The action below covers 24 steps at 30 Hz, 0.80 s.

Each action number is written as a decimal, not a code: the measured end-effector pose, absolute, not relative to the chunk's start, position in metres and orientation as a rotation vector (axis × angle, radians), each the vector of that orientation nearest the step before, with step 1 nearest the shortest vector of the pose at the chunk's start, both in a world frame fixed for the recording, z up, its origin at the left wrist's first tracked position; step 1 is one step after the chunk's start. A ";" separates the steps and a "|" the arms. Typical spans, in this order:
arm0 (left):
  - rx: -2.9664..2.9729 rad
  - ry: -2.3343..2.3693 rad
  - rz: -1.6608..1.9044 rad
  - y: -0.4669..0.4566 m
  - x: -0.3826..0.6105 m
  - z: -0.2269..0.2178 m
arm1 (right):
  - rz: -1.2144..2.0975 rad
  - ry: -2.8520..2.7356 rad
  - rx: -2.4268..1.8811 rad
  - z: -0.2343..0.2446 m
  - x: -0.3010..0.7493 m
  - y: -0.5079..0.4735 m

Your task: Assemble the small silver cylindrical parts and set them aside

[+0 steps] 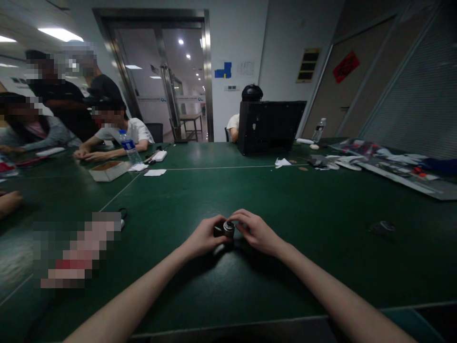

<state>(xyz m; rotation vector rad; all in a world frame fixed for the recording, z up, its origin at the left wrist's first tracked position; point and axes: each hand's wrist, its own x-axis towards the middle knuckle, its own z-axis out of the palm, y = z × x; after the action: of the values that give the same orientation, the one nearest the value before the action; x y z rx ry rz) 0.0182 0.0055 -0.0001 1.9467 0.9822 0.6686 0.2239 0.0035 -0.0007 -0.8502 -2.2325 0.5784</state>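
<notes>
A small metal cylinder [229,229], dark on its side with a silvery ring at the top, stands upright on the green table in front of me. My left hand [207,233] is closed around its left side, thumb low and fingers near the top. From the right, my right hand [257,231] curls its fingers in, fingertips at the cylinder's upper end. What kind of part it is, I cannot make out. Further right lies a small dark object [382,228], dim and blurred, apart from both hands.
A black box-like case [271,126] stands at the far side, a person behind it. Bottles, an open box [109,171] and papers lie at the left, near seated people. A cluttered tray [410,177] lies at the right. The table's near edge [232,325] runs below my arms.
</notes>
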 end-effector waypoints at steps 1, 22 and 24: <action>1.952 0.979 0.669 0.005 0.018 0.000 | 0.574 -2.223 -0.847 -0.001 0.223 0.003; 2.060 1.010 0.684 0.004 0.015 0.003 | 0.531 -2.256 -0.883 -0.002 0.224 0.002; 2.061 0.997 0.662 0.004 0.015 0.004 | 0.530 -2.256 -0.873 -0.002 0.224 0.003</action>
<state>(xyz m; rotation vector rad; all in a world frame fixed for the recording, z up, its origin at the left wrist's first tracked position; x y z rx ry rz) 0.0148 0.0038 0.0044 2.0613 0.9965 0.6618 0.2240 0.0027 -0.0025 -0.8732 -2.2565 0.5295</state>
